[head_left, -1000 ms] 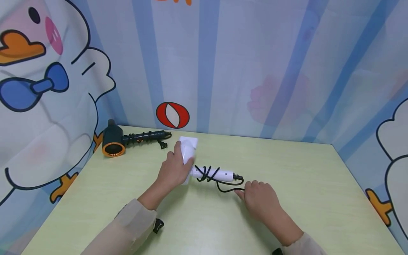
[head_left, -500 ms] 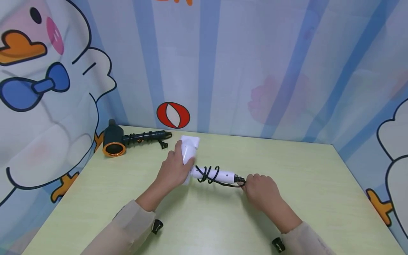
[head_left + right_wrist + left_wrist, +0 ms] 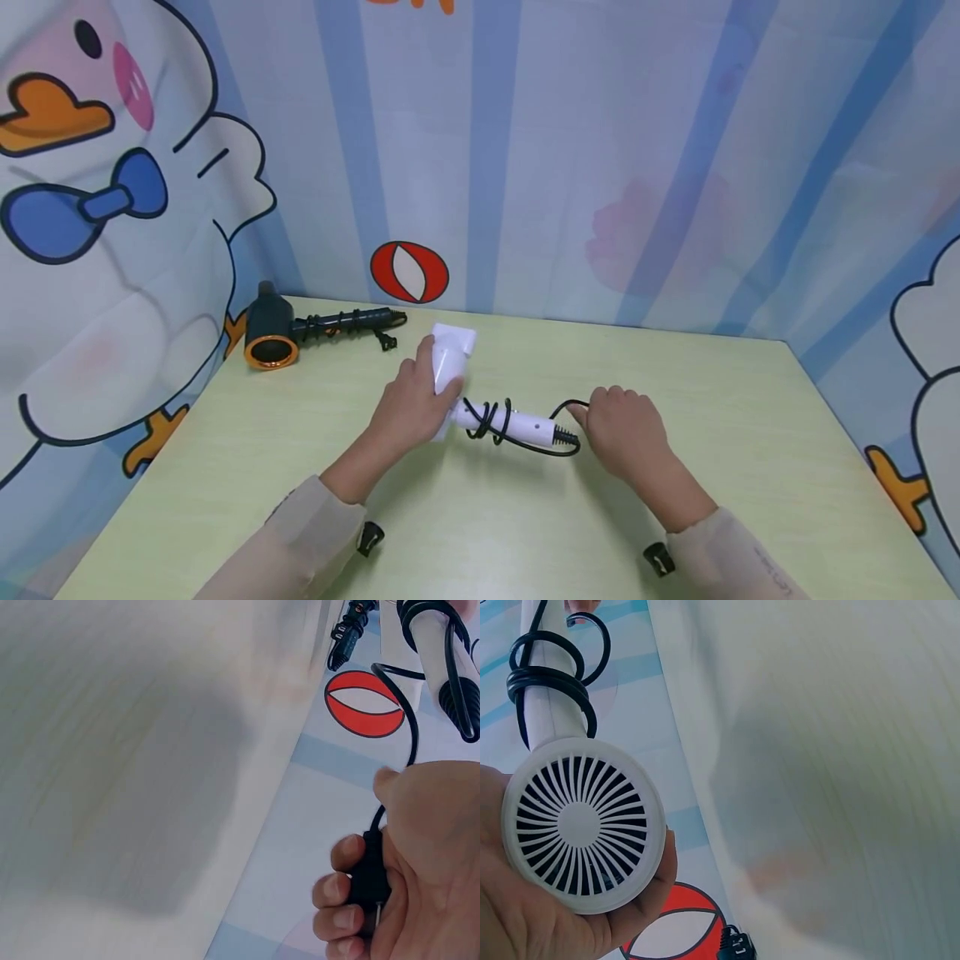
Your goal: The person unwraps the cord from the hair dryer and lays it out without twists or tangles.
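Hands are both grasping something, nothing released. The left hand [image 3: 408, 404] is gripping the body of a white hair dryer [image 3: 449, 367], and the left wrist view is showing the dryer's slatted round grille [image 3: 579, 825]. The right hand [image 3: 624, 432] is curling its fingers round a black plug [image 3: 367, 879], with the cord [image 3: 413, 741] running past the thumb toward the handle [image 3: 534, 427]. So the dryer is sitting between the hands around mid-table, apparently hovering a bit, going by the shadow, handle pointing to the right hand.

Looks to me like the person is working the cord around the handle; can't tell whether it's going on or coming off. Either way, I'd be steadying with the left and circling with the right, swinging the plug wide so it isn't snagging on the loops. I'd be going easy at the ribbed collar [image 3: 566, 437] too, because the cord is doubling back there. Those loops are crossing and looking loose, so yanking could be asking for a tangle.

Underneath, a pale yellow-green table [image 3: 712, 417] is spreading out, with a black hair dryer [image 3: 270, 321] lying near its far left corner. Behind, a blue-striped backdrop [image 3: 547, 167] is wrapping the back and sides, a big cartoon duck [image 3: 112, 333] filling the left.
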Tool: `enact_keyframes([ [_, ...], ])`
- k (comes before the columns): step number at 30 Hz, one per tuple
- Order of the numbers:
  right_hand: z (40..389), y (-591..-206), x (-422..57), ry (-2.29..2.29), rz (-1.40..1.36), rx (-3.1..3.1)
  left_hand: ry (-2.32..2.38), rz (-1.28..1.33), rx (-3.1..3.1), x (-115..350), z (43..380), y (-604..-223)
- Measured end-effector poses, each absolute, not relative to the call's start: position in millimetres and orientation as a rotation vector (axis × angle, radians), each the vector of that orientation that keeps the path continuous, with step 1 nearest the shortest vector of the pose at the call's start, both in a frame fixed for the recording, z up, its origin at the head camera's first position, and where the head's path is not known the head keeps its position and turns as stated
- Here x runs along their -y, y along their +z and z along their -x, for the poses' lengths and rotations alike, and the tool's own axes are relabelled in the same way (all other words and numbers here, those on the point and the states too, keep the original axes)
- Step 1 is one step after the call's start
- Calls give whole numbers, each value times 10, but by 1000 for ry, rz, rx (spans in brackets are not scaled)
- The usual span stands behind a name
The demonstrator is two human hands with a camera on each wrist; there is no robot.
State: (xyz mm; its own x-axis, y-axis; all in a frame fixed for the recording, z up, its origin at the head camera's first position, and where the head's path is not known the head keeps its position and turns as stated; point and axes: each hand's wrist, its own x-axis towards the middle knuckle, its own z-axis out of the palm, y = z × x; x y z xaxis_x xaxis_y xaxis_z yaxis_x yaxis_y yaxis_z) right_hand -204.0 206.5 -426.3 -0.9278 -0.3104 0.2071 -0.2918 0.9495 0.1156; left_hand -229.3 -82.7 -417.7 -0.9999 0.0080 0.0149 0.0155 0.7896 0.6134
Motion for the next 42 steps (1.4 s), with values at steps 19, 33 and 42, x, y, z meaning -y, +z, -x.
enact_keyframes([
  [19, 2086, -4236, -2004, -61, -311, 2746, -964, 57, 2977, 801, 2264, -4212],
  [33, 2065, -4167, -1957, 65, -255, 2686, -940, 43, 2964, 823, 2252, -4207],
  [42, 1902, -4003, -1899, 102, -269, 2645, -912, 31, 2932, 857, 2291, -4228],
])
